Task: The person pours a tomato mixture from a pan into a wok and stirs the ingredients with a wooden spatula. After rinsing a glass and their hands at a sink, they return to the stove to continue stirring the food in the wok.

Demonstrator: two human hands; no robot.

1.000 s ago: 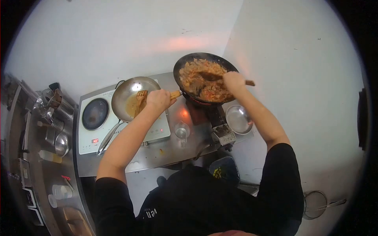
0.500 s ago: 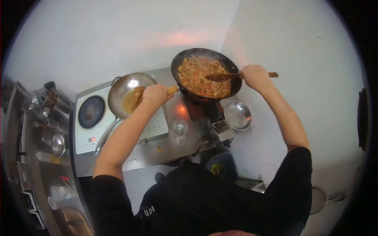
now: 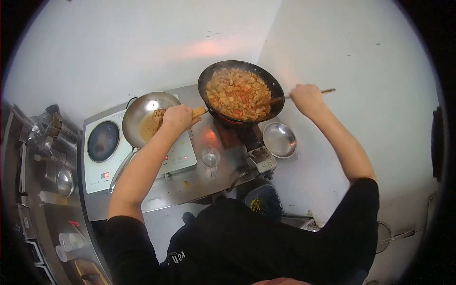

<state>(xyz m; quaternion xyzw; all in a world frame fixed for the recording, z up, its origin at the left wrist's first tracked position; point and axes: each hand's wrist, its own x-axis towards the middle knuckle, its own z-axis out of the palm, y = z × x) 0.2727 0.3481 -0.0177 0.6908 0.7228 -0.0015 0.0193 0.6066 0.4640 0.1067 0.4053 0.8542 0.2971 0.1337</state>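
My left hand (image 3: 178, 118) is wrapped round the light wooden handle (image 3: 199, 112) of a black wok (image 3: 277, 85). In the wok lies a heap of chopped, reddish-brown food (image 3: 236, 92), possibly meat in sauce. A wooden spatula (image 3: 328, 90) is gripped in my right hand (image 3: 308, 100) at the wok's right rim. Its blade sits edge-on in the right side of the food. Behind my left hand, a steel pan (image 3: 135, 124) holds some yellowish liquid and a slotted wooden turner (image 3: 158, 115), partly hidden by my hand and forearm.
The steel pan rests on a white double cooktop (image 3: 178, 165). A clear measuring jug (image 3: 210, 156) stands right of it. A steel bowl (image 3: 279, 140) lies beside the burner (image 3: 261, 160). Below is a bin (image 3: 266, 199). Utensils and containers crowd the left counter (image 3: 88, 228). Walls rise behind and right.
The spatula has turned from flat to edge-on, and its blade has moved right and down within the food. The whole view has shifted slightly. My left hand keeps its hold.
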